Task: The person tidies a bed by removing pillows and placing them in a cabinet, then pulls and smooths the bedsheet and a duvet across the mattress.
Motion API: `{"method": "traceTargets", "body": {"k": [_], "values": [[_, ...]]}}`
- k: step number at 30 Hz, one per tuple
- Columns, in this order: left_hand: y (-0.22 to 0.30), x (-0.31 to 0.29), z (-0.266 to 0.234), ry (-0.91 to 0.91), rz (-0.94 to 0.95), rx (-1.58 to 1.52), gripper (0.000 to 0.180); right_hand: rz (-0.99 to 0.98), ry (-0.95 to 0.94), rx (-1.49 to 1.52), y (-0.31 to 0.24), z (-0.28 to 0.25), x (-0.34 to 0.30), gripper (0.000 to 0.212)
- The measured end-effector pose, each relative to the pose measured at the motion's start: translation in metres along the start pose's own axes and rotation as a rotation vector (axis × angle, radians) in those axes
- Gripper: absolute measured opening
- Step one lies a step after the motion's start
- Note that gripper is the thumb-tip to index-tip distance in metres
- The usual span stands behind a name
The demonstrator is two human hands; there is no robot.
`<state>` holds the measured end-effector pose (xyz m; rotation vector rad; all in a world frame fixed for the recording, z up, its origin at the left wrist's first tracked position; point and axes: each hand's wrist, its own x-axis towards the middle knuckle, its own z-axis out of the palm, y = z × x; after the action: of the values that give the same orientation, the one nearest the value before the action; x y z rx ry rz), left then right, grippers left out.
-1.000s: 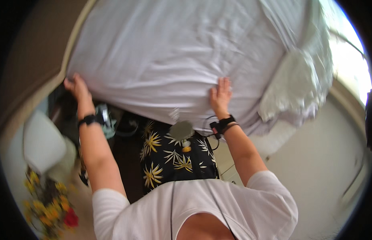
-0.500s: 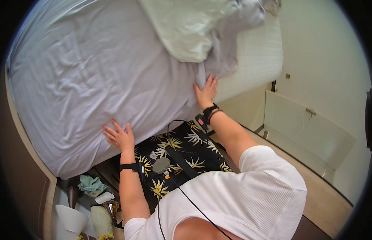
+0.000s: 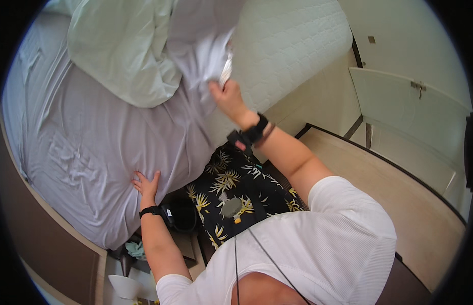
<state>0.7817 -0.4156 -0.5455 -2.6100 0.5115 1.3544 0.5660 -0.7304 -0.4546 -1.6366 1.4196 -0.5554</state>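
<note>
A lavender bed sheet (image 3: 109, 132) covers the left part of the bed and lies in wrinkles. My right hand (image 3: 228, 99) is closed on the sheet's edge and lifts it above the quilted white mattress (image 3: 282, 56), part of which lies bare. My left hand (image 3: 146, 185) rests flat on the sheet near the bed's front side, fingers spread, gripping nothing. A pale green-white cover (image 3: 124, 51) lies bunched on the sheet beyond my hands. Both wrists wear black straps.
A brown headboard (image 3: 58, 218) borders the bed at left. By its near corner stand a white lampshade (image 3: 123, 286) and a teal crumpled cloth (image 3: 136, 249). At right are a pale panel (image 3: 409, 107) and a wooden platform (image 3: 358, 168) with a dark edge.
My right hand has closed on the sheet's edge and pulled it up and leftward, baring more mattress. The pale cover has shifted left in view. My left hand still lies on the sheet.
</note>
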Motion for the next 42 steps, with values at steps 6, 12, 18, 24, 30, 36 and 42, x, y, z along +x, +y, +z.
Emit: {"method": "traceTargets", "body": {"k": [6,12,18,24,30,36,42], "values": [[-0.01,0.016,-0.01,0.045,0.062,-0.086,0.094,0.474,0.683,0.791,0.035,-0.087,-0.049,0.017],[0.077,-0.041,-0.016,0.323,0.481,-0.491,0.055,0.249,0.48,0.475,-0.032,-0.142,-0.103,0.023],[0.24,-0.192,-0.068,-0.567,0.76,-0.82,0.035,-0.481,-0.178,-0.025,-0.092,-0.116,-0.152,0.011],[0.309,-0.262,-0.062,-0.556,0.605,-0.95,0.024,0.158,-0.267,0.321,-0.024,-0.177,-0.077,0.024],[0.339,-0.347,-0.016,-0.778,0.7,-0.582,0.03,0.535,-0.461,1.156,-0.016,-0.236,0.071,0.086],[0.377,-0.374,-0.005,-0.758,0.679,-0.417,0.039,0.589,-0.198,1.309,0.0,-0.316,0.189,0.061],[0.417,-0.362,0.053,-0.687,0.89,-0.326,0.029,0.187,0.409,1.022,0.109,-0.552,0.15,0.04]]}}
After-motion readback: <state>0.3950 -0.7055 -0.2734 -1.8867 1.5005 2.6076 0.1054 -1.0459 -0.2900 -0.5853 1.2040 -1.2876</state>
